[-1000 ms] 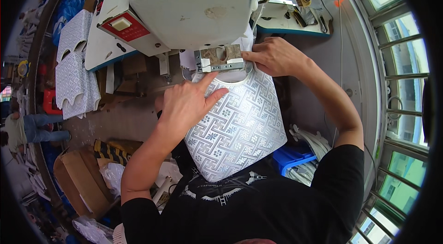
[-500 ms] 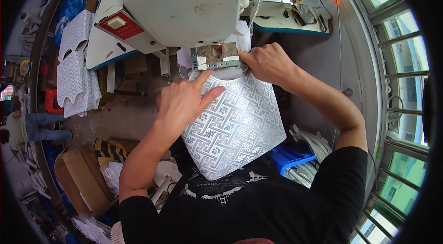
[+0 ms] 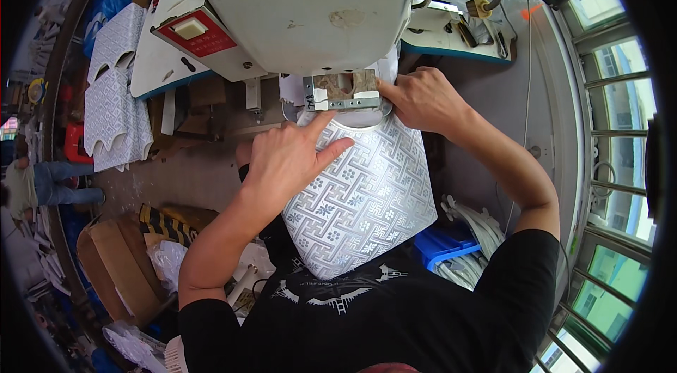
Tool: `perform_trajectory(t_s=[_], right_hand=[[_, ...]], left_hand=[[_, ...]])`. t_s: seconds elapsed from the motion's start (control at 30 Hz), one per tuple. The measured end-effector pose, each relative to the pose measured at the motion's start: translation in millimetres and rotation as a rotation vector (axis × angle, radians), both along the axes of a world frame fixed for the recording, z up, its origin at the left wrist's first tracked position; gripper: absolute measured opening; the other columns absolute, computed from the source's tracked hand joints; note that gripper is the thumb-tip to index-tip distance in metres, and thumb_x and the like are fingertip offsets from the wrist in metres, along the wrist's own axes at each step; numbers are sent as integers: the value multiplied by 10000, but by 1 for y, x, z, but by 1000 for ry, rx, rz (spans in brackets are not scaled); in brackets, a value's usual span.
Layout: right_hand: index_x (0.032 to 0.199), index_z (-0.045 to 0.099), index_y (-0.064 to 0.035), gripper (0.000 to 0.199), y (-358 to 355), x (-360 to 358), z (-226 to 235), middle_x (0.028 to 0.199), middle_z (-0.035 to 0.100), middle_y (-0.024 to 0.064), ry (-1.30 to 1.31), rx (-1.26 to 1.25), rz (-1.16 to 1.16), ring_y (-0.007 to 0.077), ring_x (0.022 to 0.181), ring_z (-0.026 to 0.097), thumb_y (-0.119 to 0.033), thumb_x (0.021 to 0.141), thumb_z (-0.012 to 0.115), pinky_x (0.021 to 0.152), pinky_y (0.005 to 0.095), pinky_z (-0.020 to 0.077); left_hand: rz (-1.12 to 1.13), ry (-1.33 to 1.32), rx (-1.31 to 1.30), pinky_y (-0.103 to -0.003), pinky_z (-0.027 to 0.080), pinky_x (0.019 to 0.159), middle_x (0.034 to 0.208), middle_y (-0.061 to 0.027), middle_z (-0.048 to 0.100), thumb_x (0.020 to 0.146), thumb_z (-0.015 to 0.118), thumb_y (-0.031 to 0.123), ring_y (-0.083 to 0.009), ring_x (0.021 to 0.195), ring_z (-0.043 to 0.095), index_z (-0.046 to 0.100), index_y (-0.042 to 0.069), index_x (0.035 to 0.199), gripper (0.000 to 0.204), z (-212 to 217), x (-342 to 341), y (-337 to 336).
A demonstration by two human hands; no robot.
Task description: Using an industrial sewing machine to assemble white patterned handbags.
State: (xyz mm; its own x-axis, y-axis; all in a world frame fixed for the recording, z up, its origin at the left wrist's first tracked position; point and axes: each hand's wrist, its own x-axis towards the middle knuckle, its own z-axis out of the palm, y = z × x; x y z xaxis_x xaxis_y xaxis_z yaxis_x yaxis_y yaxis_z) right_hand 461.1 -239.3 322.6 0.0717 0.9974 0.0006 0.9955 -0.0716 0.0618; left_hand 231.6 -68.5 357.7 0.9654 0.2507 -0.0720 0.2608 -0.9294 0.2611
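A flat, stiff grey-and-white patterned panel [image 3: 367, 197] lies slanted from the machine towards my black shirt. Its curved white far edge sits under a metal block [image 3: 343, 91] on the pale machine head [image 3: 310, 13]. My left hand [image 3: 285, 158] rests on the panel's left side, open, with index finger and thumb stretched apart and the fingertip close to the block. At the far right corner, my right hand [image 3: 423, 99] is closed on the panel's edge, its index finger pointing at the block's right side. The undersides of both hands are hidden.
Several similar patterned panels [image 3: 116, 108] are stacked at the left beside a white machine table [image 3: 166, 56]. A blue crate [image 3: 444, 246] with pale strips stands at lower right, near a barred window [image 3: 620, 133]. At lower left are a cardboard box [image 3: 116, 267] and another person [image 3: 49, 182].
My view has shifted slightly, so the machine head appears larger and farther right. Both hands keep about the same places on the panel.
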Motion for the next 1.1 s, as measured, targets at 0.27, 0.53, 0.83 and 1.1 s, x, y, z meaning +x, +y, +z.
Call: perform_trajectory(t_s=[0.27, 0.53, 0.83, 1.1], right_hand=[[1328, 605, -176, 419, -3, 5, 7, 724, 656, 96, -4, -40, -46, 283, 616, 684, -137, 912, 627, 550, 433, 492], [1384, 605, -213, 465, -2, -10, 7, 706, 660, 92, -23, -45, -86, 279, 593, 682, -119, 929, 609, 524, 417, 486], [1354, 626, -226, 444, 3, 1, 12, 705, 664, 103, 37, -117, -90, 311, 609, 686, -107, 927, 601, 558, 432, 505], [1257, 669, -159, 342, -9, 14, 4, 830, 686, 138, 102, -85, -27, 335, 708, 699, -74, 938, 579, 625, 460, 535]], left_hand=[[8, -2, 24, -492, 595, 588, 703, -196, 713, 987, 570, 668, -386, 672, 745, 705, 149, 1309, 625, -4, -2, -1], [-7, 3, 28, -483, 593, 565, 699, -190, 713, 983, 568, 677, -384, 662, 745, 705, 159, 1309, 626, -3, -2, 1], [-6, 12, 18, -477, 585, 546, 697, -187, 713, 983, 569, 678, -384, 641, 740, 704, 160, 1308, 626, -5, 1, 0], [25, 30, 67, -514, 592, 592, 726, -206, 722, 987, 556, 683, -408, 692, 747, 699, 171, 1329, 631, -2, 2, -2]])
